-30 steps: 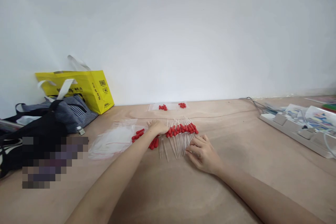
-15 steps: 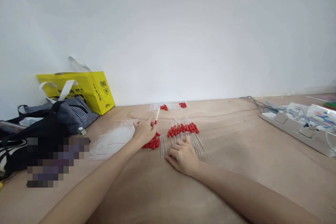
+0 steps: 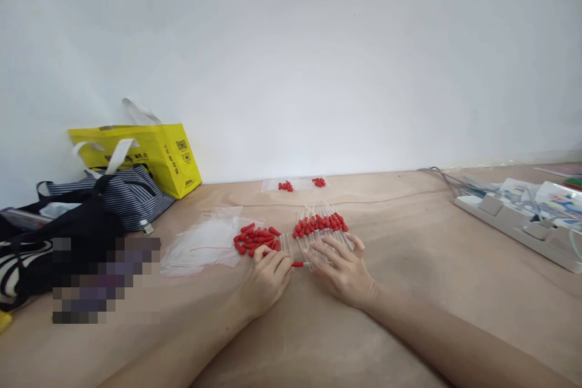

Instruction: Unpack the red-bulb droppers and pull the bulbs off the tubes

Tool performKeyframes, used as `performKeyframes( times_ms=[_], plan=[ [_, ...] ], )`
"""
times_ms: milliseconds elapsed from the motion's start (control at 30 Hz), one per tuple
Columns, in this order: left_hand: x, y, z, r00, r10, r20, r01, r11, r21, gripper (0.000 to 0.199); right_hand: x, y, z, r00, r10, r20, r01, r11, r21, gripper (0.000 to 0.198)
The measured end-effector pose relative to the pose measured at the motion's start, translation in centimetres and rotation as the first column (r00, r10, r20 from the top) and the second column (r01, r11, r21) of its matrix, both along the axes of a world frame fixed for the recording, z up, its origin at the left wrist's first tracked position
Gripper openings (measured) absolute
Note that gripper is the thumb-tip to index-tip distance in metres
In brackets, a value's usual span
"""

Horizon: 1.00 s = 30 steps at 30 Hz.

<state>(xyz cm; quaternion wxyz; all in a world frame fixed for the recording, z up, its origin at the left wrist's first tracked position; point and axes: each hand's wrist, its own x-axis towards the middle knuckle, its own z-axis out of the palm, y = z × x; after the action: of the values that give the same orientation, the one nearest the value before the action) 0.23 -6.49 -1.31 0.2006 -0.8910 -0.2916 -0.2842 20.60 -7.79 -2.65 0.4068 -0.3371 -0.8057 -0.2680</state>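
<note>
My left hand (image 3: pixel 269 276) is closed, its fingertips on the red rubber bulb of a glass dropper (image 3: pixel 297 264). The dropper lies sideways, its clear tube pointing at my right hand. Fingers spread and slightly blurred, my right hand (image 3: pixel 343 270) is over the near ends of the glass tubes; whether it touches the held tube I cannot tell. Beyond it is a row of droppers with red bulbs (image 3: pixel 321 224). Several bare glass tubes (image 3: pixel 285 244) lie between the hands. A pile of loose red bulbs (image 3: pixel 257 236) is just past my left hand.
Clear zip bags (image 3: pixel 200 245) are spread at the left. Against the wall lie bags with red-bulbed droppers (image 3: pixel 300 183). A yellow bag (image 3: pixel 177 160), a striped bag (image 3: pixel 136 194) and a black bag (image 3: pixel 86 242) stand far left. A white power strip (image 3: pixel 509 230) with cables is right.
My left hand has come down and nearer with the dropper, which has turned from upright to sideways. My right hand has shifted right and its fingers have spread.
</note>
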Motion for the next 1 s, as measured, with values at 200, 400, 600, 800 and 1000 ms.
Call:
performKeyframes(
  times_ms=[200,400,600,800,1000],
  plan=[
    [0.4,-0.2,0.2,0.997,-0.015,0.072,0.020,0.998,-0.065,0.013,-0.6,0.6,-0.2,0.999,0.016,0.050,-0.014,0.999,-0.037,0.017],
    [0.6,0.3,-0.5,0.985,-0.052,0.167,0.055,0.998,-0.011,0.011,-0.6,0.6,-0.4,0.996,0.050,0.080,-0.050,0.999,0.001,0.022],
    [0.3,0.3,-0.5,0.985,-0.070,0.157,0.069,0.998,0.012,0.011,-0.2,0.6,-0.7,0.993,0.066,0.094,-0.067,0.998,0.012,0.017],
    [0.2,0.0,-0.2,0.989,-0.106,0.108,0.105,0.994,0.008,0.018,-0.2,0.2,-0.4,0.992,0.097,0.083,-0.096,0.995,-0.011,0.015],
    [-1.1,0.2,0.3,0.993,-0.010,0.118,0.016,0.999,-0.047,0.023,0.8,-0.1,-0.4,1.000,0.030,0.005,-0.030,0.996,-0.080,0.015]
  ],
)
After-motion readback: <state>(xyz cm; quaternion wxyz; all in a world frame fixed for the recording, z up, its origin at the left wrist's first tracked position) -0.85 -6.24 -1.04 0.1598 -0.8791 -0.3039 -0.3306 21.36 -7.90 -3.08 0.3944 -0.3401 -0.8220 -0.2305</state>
